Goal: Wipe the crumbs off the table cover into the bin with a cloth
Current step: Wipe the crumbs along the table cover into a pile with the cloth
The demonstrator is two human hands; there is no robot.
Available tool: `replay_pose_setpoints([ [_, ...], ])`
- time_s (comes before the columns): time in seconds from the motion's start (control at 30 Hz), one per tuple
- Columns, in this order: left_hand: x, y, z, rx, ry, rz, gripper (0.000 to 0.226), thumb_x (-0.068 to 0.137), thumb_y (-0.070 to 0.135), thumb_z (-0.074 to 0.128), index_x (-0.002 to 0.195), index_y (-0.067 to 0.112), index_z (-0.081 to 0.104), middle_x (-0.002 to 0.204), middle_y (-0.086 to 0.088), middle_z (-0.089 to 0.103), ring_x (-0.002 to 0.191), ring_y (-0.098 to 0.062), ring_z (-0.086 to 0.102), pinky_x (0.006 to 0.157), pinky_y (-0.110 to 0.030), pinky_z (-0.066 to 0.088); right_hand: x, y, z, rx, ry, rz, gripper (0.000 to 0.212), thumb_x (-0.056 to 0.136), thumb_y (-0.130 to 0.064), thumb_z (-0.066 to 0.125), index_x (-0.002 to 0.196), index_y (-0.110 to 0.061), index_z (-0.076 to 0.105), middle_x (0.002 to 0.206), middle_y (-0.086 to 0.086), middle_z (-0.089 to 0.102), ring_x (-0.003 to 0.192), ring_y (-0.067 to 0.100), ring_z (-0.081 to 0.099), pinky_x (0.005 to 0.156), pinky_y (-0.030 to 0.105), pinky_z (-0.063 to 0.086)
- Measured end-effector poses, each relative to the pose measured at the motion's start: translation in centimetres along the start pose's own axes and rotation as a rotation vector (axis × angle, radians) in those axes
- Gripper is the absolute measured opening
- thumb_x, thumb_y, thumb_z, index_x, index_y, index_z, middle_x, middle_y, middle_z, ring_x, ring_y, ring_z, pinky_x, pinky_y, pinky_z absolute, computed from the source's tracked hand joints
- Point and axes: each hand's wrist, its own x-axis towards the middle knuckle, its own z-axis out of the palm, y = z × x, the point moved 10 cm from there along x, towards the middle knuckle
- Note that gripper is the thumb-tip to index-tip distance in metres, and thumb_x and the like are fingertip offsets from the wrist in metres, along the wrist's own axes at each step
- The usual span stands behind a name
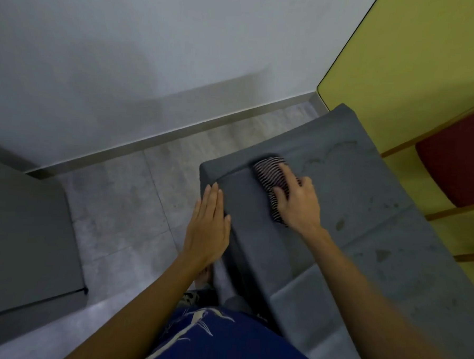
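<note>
A grey table cover (366, 213) drapes a table on the right half of the view, marked with several dark spots and stains. A striped cloth (270, 175) lies on the cover near its left edge. My right hand (298, 201) presses on the cloth, fingers spread over it and curled at its edge. My left hand (208, 227) is flat with straight fingers against the cover's left edge, held beside the table. No bin is in view.
A grey cabinet (27, 237) stands at the left. Grey floor tiles (125, 201) lie between it and the table. A white wall runs behind. A wooden chair with a red seat (456, 160) stands at the right by a yellow-green wall.
</note>
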Motion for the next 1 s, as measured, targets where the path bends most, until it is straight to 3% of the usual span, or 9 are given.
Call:
replay_pose_setpoints([
  [0.1, 0.0, 0.2, -0.2, -0.012, -0.001, 0.0, 0.061, 0.101, 0.029, 0.029, 0.15, -0.007, 0.023, 0.161, -0.02, 0.016, 0.15, -0.032, 0.013, 0.122, -0.048, 0.019, 0.8, 3.6, -1.4, 0.112, 0.02, 0.266, 0.06, 0.099, -0.035, 0.055, 0.154, -0.03, 0.03, 0.122, 0.021, 0.047, 0.104, 0.043, 0.054, 0.094, 0.051, 0.049],
  [0.23, 0.2, 0.5, -0.3, -0.048, 0.012, -0.009, 0.06, 0.099, 0.023, 0.035, 0.149, -0.008, 0.024, 0.16, -0.021, 0.02, 0.15, -0.033, 0.016, 0.121, -0.047, 0.017, -2.5, -5.7, -0.3, 0.142, 0.017, -0.104, 0.059, 0.099, -0.027, 0.057, 0.153, -0.024, 0.036, 0.117, 0.019, 0.049, 0.098, 0.036, 0.053, 0.087, 0.044, 0.048],
  [0.37, 0.3, 0.7, -0.1, 0.015, -0.027, 0.013, 0.056, 0.095, 0.027, 0.034, 0.139, -0.006, 0.043, 0.146, -0.026, 0.043, 0.142, -0.035, 0.032, 0.119, -0.051, 0.023, -3.9, -10.7, 3.4, 0.018, -0.107, -0.341, 0.058, 0.097, -0.028, 0.056, 0.152, -0.03, 0.036, 0.126, 0.015, 0.051, 0.103, 0.034, 0.053, 0.083, 0.047, 0.049],
  [0.47, 0.4, 0.5, -0.4, 0.062, -0.007, -0.014, 0.064, 0.097, 0.031, 0.022, 0.15, -0.003, 0.026, 0.159, -0.02, 0.023, 0.15, -0.03, 0.017, 0.123, -0.045, 0.01, -1.7, -8.7, 2.7, -0.013, -0.12, -0.347, 0.06, 0.093, -0.028, 0.06, 0.15, -0.031, 0.04, 0.114, 0.016, 0.054, 0.093, 0.035, 0.055, 0.075, 0.044, 0.05],
  [0.57, 0.4, 0.5, 0.0, 0.09, -0.016, -0.041, 0.066, 0.097, 0.033, 0.014, 0.153, -0.002, 0.015, 0.163, -0.015, 0.01, 0.152, -0.028, 0.007, 0.122, -0.041, 0.003, 2.0, -3.0, 0.5, -0.095, -0.03, -0.199, 0.061, 0.092, -0.028, 0.061, 0.149, -0.03, 0.042, 0.106, 0.02, 0.054, 0.088, 0.041, 0.056, 0.073, 0.047, 0.053],
  [0.67, 0.3, 0.5, 0.0, 0.087, -0.014, -0.054, 0.066, 0.097, 0.031, 0.014, 0.152, -0.004, 0.018, 0.163, -0.016, 0.012, 0.151, -0.029, 0.01, 0.123, -0.043, 0.005, 4.0, 3.9, -1.8, -0.017, 0.014, 0.182, 0.059, 0.097, -0.032, 0.056, 0.152, -0.031, 0.033, 0.123, 0.023, 0.05, 0.106, 0.045, 0.055, 0.091, 0.052, 0.05],
  [0.73, 0.4, 0.8, 0.0, 0.059, -0.01, -0.064, 0.065, 0.097, 0.03, 0.015, 0.152, -0.005, 0.018, 0.162, -0.017, 0.013, 0.151, -0.03, 0.011, 0.122, -0.043, 0.005, 2.8, 4.1, -2.5, 0.1, 0.047, 0.259, 0.059, 0.099, -0.031, 0.055, 0.153, -0.029, 0.032, 0.128, 0.022, 0.047, 0.112, 0.042, 0.052, 0.097, 0.052, 0.048],
  [0.87, 0.3, 0.8, 0.1, -0.018, -0.028, -0.078, 0.065, 0.096, 0.026, 0.026, 0.153, -0.003, 0.015, 0.162, -0.017, 0.011, 0.151, -0.03, 0.009, 0.122, -0.042, 0.004, -1.7, -5.5, -0.7, 0.168, 0.072, -0.08, 0.059, 0.096, -0.026, 0.06, 0.15, -0.026, 0.038, 0.115, 0.018, 0.051, 0.096, 0.035, 0.055, 0.083, 0.043, 0.051],
  [1.0, 0.3, 0.9, 0.4, 0.014, -0.046, -0.046, 0.062, 0.096, 0.029, 0.025, 0.146, -0.006, 0.033, 0.153, -0.025, 0.032, 0.145, -0.039, 0.027, 0.12, -0.049, 0.014, -4.6, -10.2, 2.7, 0.074, -0.045, -0.292, 0.061, 0.092, -0.025, 0.064, 0.149, -0.028, 0.042, 0.114, 0.016, 0.053, 0.094, 0.035, 0.055, 0.076, 0.047, 0.051],
])
